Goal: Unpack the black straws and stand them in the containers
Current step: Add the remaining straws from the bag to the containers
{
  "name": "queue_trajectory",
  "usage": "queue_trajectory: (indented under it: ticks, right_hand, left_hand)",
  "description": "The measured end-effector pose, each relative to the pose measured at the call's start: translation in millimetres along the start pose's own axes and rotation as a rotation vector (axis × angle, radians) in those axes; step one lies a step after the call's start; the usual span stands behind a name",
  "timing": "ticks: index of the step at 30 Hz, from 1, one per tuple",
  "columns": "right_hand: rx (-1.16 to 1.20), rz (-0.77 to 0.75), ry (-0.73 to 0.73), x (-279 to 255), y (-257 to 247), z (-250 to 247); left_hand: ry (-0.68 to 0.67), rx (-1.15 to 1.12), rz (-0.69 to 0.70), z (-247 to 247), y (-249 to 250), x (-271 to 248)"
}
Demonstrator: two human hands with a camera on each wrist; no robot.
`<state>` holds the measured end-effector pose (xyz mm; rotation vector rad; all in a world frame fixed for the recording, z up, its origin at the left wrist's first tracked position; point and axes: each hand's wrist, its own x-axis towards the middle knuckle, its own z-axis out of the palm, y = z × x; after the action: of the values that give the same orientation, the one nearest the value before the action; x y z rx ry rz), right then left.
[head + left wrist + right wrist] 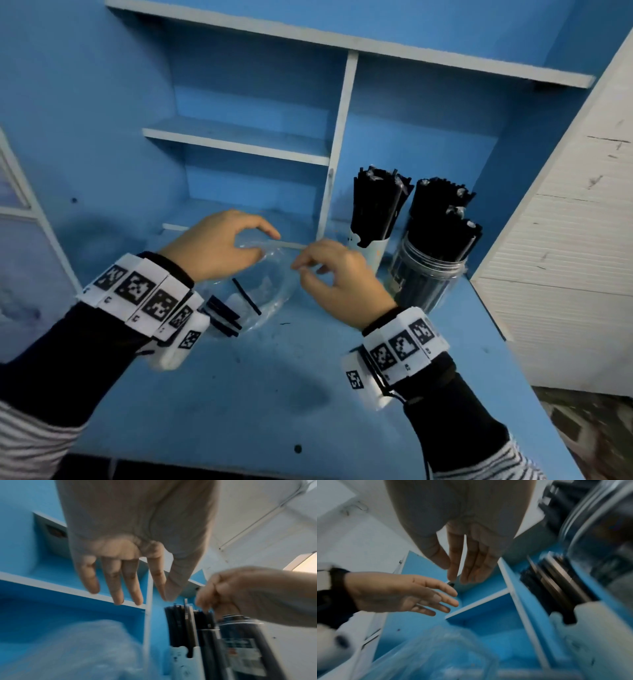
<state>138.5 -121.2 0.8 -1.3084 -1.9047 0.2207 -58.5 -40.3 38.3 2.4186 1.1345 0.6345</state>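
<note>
Unpacking step under way, judged nearly complete. Left hand (219, 245) and right hand (337, 274) hover over the clear wrapper (270, 294), fingers loosely apart, holding nothing. A few black straws (222, 317) remain below the left wrist; both containers (424, 274), right of the right hand, look full. Next: gather those straws.

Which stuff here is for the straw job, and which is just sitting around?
For the job: straws still in the clear bag, white cup of straws, clear jar of straws, left hand, right hand.

Just there: blue shelves, white cabinet, blue desk.
</note>
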Motion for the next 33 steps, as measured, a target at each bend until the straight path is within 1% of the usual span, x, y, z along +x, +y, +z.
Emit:
queue_trajectory:
  ticks: [2,4,6,7,9,12,14,18,20,23,25,27,30,33]
  right_hand:
    - [0.020,0.082,-0.186,5,0,26]
    - [0.013,0.136,-0.334,10,-1,48]
    - [-0.061,0.182,-0.487,19,0,64]
    - [-0.115,0.201,-0.550,24,0,70]
    - [-0.182,0.215,-0.612,33,-1,79]
    - [-0.262,0.208,-0.634,43,-1,91]
    - [-0.288,0.242,-0.626,44,1,97]
    - [-0.231,0.279,-0.576,46,8,98]
    - [-0.186,0.270,-0.538,46,7,97]
    - [-0.158,0.202,-0.516,46,3,100]
    - [-0.139,0.163,-0.552,45,1,107]
    - [-0.166,0.137,-0.619,44,3,116]
    - [-0.215,0.142,-0.704,43,6,121]
    - [-0.207,0.155,-0.700,43,6,115]
  left_hand:
    - [-0.073,-0.024,-0.033,-7,-16,-4]
    - [-0.126,-0.077,-0.040,-11,-25,-8]
    - [-0.175,-0.138,-0.047,-10,-32,-10]
    - [-0.188,-0.146,-0.060,-9,-35,-10]
    - [-0.184,-0.141,-0.102,-5,-40,-10]
    - [-0.112,-0.133,-0.145,0,-45,-9]
    - [-0.061,-0.165,-0.147,2,-47,-8]
    - [0.014,-0.262,-0.132,2,-48,-9]
    - [0.013,-0.287,-0.120,2,-49,-8]
    - [0.011,-0.323,-0.117,4,-52,-5]
    - [0.008,-0.335,-0.112,6,-54,-4]
    - [0.001,-0.347,-0.104,6,-55,-3]
    - [-0.014,-0.373,-0.097,5,-56,-3]
    - [-0.023,-0.367,-0.087,3,-58,-1]
